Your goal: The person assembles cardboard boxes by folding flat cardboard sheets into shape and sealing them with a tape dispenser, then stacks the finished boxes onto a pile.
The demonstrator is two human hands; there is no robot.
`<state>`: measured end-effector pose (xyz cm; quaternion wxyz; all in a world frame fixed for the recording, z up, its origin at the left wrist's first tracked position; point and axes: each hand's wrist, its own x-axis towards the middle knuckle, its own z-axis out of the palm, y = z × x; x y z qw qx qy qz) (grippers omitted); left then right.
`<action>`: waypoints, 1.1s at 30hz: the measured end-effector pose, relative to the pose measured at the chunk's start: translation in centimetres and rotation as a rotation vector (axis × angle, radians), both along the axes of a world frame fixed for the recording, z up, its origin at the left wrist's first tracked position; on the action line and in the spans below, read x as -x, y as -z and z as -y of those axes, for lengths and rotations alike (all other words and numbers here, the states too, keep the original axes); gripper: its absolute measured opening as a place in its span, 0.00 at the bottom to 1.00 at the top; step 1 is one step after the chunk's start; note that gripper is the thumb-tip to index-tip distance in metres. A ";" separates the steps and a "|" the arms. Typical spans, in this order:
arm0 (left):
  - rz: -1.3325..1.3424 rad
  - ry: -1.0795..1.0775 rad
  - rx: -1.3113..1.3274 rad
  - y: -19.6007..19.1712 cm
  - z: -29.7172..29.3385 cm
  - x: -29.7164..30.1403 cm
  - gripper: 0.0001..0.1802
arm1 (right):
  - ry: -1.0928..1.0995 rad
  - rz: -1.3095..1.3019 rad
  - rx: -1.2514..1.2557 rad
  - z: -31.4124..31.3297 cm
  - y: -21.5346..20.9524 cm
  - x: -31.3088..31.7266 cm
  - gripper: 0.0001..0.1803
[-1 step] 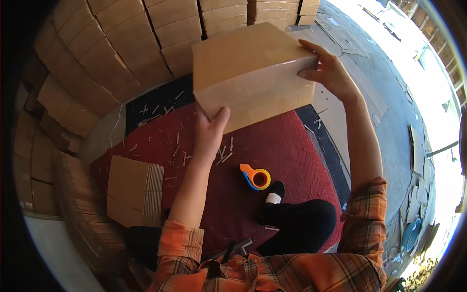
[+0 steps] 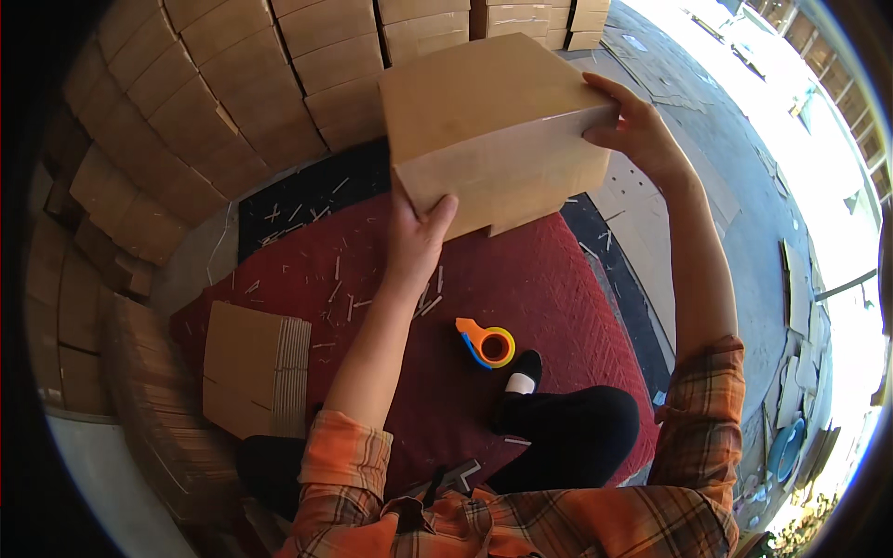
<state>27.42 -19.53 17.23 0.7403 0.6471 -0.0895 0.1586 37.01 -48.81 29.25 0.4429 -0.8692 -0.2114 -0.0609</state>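
Both hands hold a brown cardboard box [image 2: 493, 121] up in front of me, above the far part of the red mat [image 2: 558, 307]. My left hand [image 2: 419, 232] grips its near left corner, the thumb lying on the side toward me and the fingers hidden behind. At the right end, my right hand [image 2: 637, 126] is closed on the upper corner, fingers over the top and thumb on the side. A stepped flap edge shows along the box's lower side. On the mat below lies an orange tape dispenser [image 2: 484, 342] with yellow and blue parts.
A stack of flattened cartons [image 2: 246, 367] lies left on the mat, with cardboard scraps [image 2: 344, 288] strewn about. Stacked boxes [image 2: 223, 74] form a wall at the far left. Flat cardboard sheets [image 2: 642, 232] cover floor to the right. My legs [image 2: 567, 437] are folded near me.
The box and both hands have shifted slightly right and a little farther away. A step in the box's lower edge, between flaps, now shows.
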 end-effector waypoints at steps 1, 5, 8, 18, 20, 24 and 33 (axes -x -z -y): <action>0.063 0.032 0.036 0.4 1.6 -2.5 0.46 | 0.039 0.056 0.043 1.3 0.3 -1.9 0.39; 0.168 0.034 -0.006 4.2 6.7 -10.5 0.49 | 0.147 0.109 0.056 5.5 3.9 -7.3 0.38; 0.130 -0.032 -0.190 9.5 8.2 -14.0 0.48 | 0.193 0.226 0.300 7.1 10.1 -11.0 0.35; -0.111 -0.184 -0.392 10.0 11.7 -16.4 0.47 | 0.396 0.265 0.836 0.0 12.5 -11.1 0.42; -0.086 -0.229 -0.463 10.5 11.5 -16.6 0.47 | 0.243 0.249 0.746 -4.0 12.1 -9.8 0.46; -0.084 -0.292 -0.422 11.3 10.2 -16.8 0.48 | 0.114 0.308 0.605 -8.3 12.9 -8.3 0.41; -0.441 0.256 -1.136 14.0 -11.9 -4.2 0.38 | 0.258 0.412 0.898 -9.1 12.9 -7.6 0.42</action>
